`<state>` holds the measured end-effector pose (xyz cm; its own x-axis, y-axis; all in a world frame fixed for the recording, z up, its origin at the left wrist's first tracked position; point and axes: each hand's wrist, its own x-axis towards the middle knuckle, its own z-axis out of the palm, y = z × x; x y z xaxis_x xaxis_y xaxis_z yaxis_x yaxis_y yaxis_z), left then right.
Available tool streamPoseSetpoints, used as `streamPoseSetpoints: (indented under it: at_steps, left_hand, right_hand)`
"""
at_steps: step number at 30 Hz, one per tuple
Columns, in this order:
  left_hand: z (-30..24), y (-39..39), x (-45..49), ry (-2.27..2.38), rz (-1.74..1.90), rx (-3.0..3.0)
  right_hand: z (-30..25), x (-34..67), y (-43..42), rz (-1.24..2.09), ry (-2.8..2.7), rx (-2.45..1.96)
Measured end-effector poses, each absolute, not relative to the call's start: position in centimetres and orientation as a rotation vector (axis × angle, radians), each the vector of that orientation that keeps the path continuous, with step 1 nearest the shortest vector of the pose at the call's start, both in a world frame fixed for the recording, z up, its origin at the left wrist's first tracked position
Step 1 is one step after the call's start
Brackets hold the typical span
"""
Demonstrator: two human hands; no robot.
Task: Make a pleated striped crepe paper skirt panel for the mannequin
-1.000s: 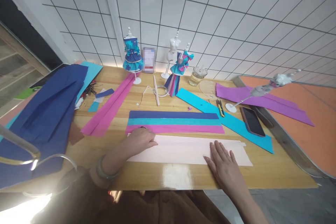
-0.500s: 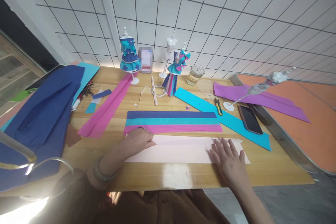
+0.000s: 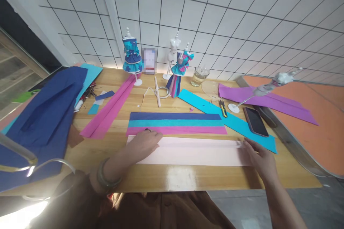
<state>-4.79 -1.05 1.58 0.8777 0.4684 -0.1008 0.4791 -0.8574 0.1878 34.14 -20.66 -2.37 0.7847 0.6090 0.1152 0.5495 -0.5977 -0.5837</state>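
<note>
The right hand (image 3: 260,158) bends over the right end of the pale pink crepe-paper strip (image 3: 190,154), fingertips at its far corner; whether they pinch it, I cannot tell. From there the strip's long axis runs leftward across the tabletop (image 3: 150,178) to the left hand (image 3: 143,144), fingers bunched, resting on its left part. Just beyond, nearly parallel, lies the navy, turquoise and magenta layered strip (image 3: 177,122).
</note>
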Motion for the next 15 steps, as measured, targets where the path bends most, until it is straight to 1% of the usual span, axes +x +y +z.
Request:
streamPoseSetpoints:
  at_steps: [5,11,13,15]
  left_hand:
    - [1.6,-3.1,-3.2,0.578,0.066,2.898]
    - [0.8,-6.6,-0.3,0.398,0.332,2.911]
    - [0.5,-7.0,0.4,0.41,0.327,2.921]
    - [0.2,-6.9,0.9,0.462,0.271,2.918]
  right_hand:
    - [-2.5,34.8,-20.6,0.161,-0.943,-2.358]
    - [-2.7,34.7,-20.7,0.179,-0.992,-2.339]
    - [-2.6,34.7,-21.0,0.19,-1.074,-2.311]
    - [-2.6,34.9,-21.4,0.117,-1.228,-2.275]
